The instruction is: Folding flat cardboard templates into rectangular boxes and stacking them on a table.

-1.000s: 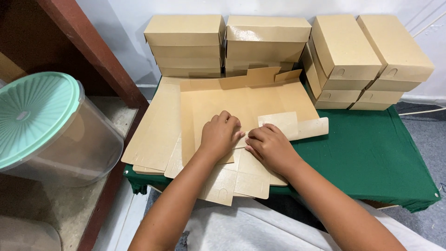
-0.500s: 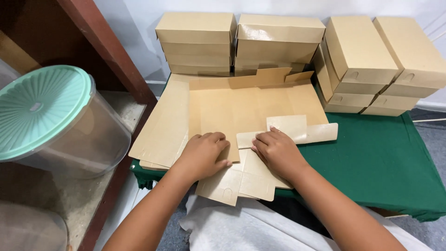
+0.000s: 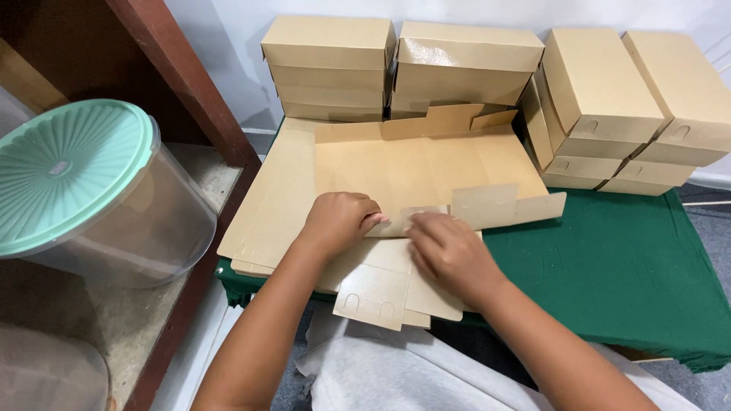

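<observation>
Cardboard lies flat across the middle of the view: a stack of unfolded box blanks (image 3: 403, 171) on a green cloth (image 3: 624, 266), its near edge hanging over the table toward the person's lap. The left hand (image 3: 339, 221) sits at 9 o'clock of a narrow flap (image 3: 407, 221), fingers curled and pinching its end; the right hand (image 3: 449, 255) at 4 o'clock presses down on the same flap, fingers bent, palm on the sheet. By my judgement the step in hand is creasing or folding this flap on the top blank, and the box is far from formed, since every panel is still flat. A fold here would call for both hands to hold the crease line straight while the flap is raised, and for the sheet below to stay put. A second flap (image 3: 506, 205) with tabs sticks out at 2 o'clock, over the cloth. At 12 o'clock 2 stacks of finished boxes (image 3: 396, 65) stand against the pale wall; at 1 to 2 o'clock more boxes (image 3: 632, 106) lean in tilted piles. At 9 o'clock a clear tub (image 3: 122, 228) with a mint lid (image 3: 65, 171) rests on a shelf beside a dark red post (image 3: 183, 84). Grey fabric (image 3: 396, 373) covers the lap at 6 o'clock.
</observation>
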